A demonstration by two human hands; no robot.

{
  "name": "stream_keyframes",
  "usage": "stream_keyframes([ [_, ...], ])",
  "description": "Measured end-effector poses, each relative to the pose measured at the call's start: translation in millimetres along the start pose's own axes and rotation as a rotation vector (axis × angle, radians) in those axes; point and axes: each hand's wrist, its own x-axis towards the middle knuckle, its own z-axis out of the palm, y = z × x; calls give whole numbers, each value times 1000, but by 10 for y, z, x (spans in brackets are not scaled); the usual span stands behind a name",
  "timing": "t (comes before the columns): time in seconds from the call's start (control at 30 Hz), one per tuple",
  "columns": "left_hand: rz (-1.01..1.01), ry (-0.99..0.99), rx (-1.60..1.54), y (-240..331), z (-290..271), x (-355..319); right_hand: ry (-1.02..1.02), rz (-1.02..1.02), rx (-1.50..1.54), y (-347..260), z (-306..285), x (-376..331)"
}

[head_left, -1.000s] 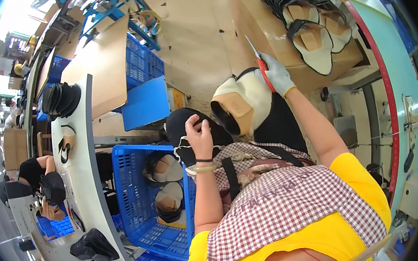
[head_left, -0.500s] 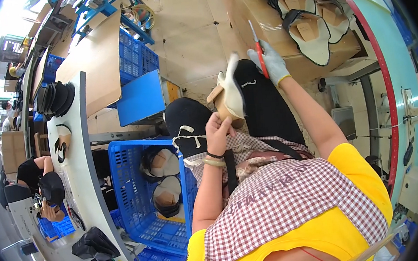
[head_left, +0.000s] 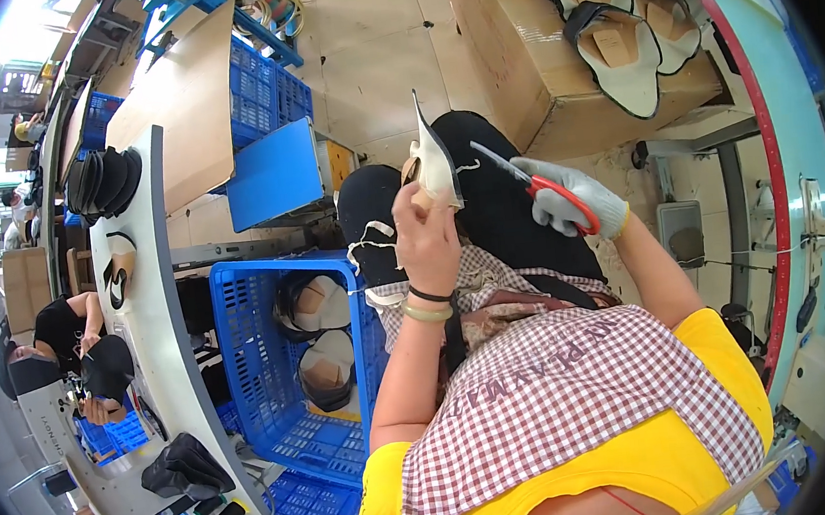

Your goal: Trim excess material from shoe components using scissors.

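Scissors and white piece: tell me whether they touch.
Apart: the head view shows black trouser leg between the scissors and the white piece in the left hand.

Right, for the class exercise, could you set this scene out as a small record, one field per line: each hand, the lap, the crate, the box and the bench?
Left hand: bare, gripping a cream-and-tan piece
Right hand: gloved, holding red-handled scissors
Scissors and piece: apart
Lap: pale strips on the left knee
Blue crate: at the person's left, holding more cream-and-tan pieces
Cardboard box: ahead, to the right, bearing black-edged cream pieces
White bench: far left, bearing a stack of dark pieces
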Motion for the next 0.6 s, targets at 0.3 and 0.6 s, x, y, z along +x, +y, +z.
stream_keyframes([
  [0.3, 92, 100, -150, -178, 74, -105, -353, 138, -22, 143, -143, -121],
  [0.6, 64, 103, -197, -224, 99, -130, -456, 171, 108, 176, -108, 193],
])
